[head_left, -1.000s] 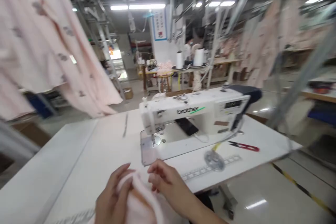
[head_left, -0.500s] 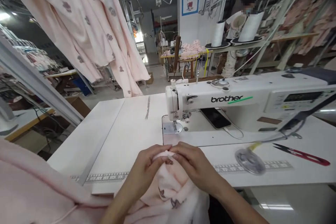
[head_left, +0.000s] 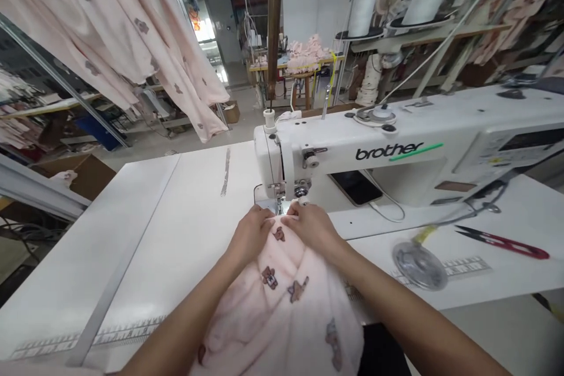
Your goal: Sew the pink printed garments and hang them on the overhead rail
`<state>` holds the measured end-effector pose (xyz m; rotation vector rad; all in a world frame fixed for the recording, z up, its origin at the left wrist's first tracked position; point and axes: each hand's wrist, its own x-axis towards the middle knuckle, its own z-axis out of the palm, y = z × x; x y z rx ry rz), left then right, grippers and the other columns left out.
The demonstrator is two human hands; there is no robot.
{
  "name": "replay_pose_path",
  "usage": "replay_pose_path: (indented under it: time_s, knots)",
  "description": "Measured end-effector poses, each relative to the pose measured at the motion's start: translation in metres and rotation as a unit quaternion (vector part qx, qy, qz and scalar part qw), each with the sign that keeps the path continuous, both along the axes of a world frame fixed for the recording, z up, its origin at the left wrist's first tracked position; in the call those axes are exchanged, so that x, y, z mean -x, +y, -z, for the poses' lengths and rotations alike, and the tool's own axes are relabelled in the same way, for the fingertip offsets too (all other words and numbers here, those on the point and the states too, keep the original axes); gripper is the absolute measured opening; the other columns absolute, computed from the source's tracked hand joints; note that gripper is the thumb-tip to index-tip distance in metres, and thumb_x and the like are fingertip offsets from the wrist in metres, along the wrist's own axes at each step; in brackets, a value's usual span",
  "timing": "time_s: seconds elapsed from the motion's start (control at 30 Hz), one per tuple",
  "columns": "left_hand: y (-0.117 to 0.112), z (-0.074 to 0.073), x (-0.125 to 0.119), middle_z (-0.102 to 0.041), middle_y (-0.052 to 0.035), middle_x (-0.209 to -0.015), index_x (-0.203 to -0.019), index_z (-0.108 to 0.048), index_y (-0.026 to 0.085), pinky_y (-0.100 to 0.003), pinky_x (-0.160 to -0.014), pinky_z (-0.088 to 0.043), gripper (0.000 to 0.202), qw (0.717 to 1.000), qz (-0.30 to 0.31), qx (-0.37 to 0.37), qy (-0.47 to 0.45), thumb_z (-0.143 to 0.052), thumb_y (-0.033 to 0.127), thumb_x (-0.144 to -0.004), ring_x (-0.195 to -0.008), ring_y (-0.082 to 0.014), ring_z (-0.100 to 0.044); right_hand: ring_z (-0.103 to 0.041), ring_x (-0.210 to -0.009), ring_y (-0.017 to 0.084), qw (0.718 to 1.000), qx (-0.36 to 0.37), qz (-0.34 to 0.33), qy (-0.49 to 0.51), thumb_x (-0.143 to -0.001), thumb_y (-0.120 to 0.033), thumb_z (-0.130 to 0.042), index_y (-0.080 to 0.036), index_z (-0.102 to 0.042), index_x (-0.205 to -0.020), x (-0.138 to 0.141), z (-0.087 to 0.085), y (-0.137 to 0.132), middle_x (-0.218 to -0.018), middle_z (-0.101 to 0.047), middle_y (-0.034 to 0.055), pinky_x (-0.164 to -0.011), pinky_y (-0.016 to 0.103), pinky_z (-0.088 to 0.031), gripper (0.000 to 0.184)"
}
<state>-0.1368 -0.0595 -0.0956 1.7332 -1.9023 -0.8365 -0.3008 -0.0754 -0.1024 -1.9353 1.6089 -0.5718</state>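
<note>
Head view, both hands point(head_left: 282, 232) pinching pink fabric point(head_left: 282, 305), sewing machine point(head_left: 396, 153)

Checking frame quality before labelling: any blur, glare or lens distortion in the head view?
Head view: both hands, left hand and right hand, and the pink fabric are sharp; wide-angle bending curves the table edge and the sewing machine; bright window glare at the back; hanging garments are slightly soft.

Black "brother" wordmark with green underline on the white sewing machine point(head_left: 396, 147) arm, at 2 o'clock from centre
</note>
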Motion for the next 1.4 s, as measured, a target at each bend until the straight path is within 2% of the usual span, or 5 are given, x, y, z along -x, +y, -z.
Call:
replay_pose_path:
  time_s: [0.27, 0.47, 0.93, 1.13, 1.4]
  knots:
    - [-0.021, 0.003, 0.013, -0.066, -0.0020, -0.088, -0.083, -0.062, 0.021, -0.028, -0.070, -0.039, 0.015, 0.997, -0.041, -0.014, -0.059, -0.048, 0.022, -0.078, -0.083, -0.0198, -0.059, -0.055, -0.067, 0.016, 0.998, 0.003, 0.026, 0.064, -0.077, -0.027, -0.052, -0.020, -0.061, -0.074, 0.001, 0.011, -0.019, -0.073, -0.064, 0.0011, -0.056, 0.024, -0.031, 0.012]
    - [-0.027, 0.005, 0.019, -0.067, -0.0033, -0.087, -0.085, -0.060, 0.021, -0.028, -0.067, -0.038, 0.015, 0.995, -0.057, -0.009, -0.087, -0.047, 0.022, -0.079, -0.082, -0.0210, -0.060, -0.054, -0.064, 0.016, 0.995, 0.028, 0.035, 0.088, -0.079, -0.027, -0.049, -0.020, -0.063, -0.080, 0.002, 0.012, -0.019, -0.070, -0.063, 0.0013, -0.054, 0.025, -0.030, 0.015]
    - [-0.030, 0.004, 0.017, -0.064, -0.0033, -0.084, -0.084, -0.058, 0.018, -0.026, -0.066, -0.040, 0.014, 0.995, -0.035, 0.008, -0.090, -0.045, 0.015, -0.081, -0.078, -0.0183, -0.060, -0.053, -0.059, 0.015, 0.991, 0.059, 0.046, 0.111, -0.078, -0.020, -0.049, -0.019, -0.063, -0.081, 0.000, 0.009, -0.016, -0.068, -0.063, 0.0012, -0.051, 0.025, -0.028, 0.014]
    - [-0.032, 0.004, 0.016, -0.063, -0.0027, -0.079, -0.082, -0.059, 0.018, -0.027, -0.069, -0.042, 0.014, 0.995, -0.028, 0.011, -0.091, -0.046, 0.015, -0.081, -0.077, -0.0189, -0.060, -0.055, -0.064, 0.015, 0.990, 0.066, 0.051, 0.116, -0.079, -0.024, -0.048, -0.020, -0.062, -0.082, -0.001, 0.014, -0.018, -0.071, -0.064, 0.0008, -0.054, 0.024, -0.030, 0.015]
    - [-0.036, 0.006, 0.017, -0.065, -0.0055, -0.094, -0.084, -0.060, 0.017, -0.029, -0.078, -0.044, 0.014, 0.993, -0.026, 0.032, -0.108, -0.046, 0.016, -0.082, -0.089, -0.0203, -0.061, -0.054, -0.065, 0.016, 0.988, 0.081, 0.048, 0.125, -0.077, -0.021, -0.049, -0.018, -0.062, -0.085, -0.002, 0.017, -0.020, -0.073, -0.064, 0.0028, -0.053, 0.027, -0.025, 0.015]
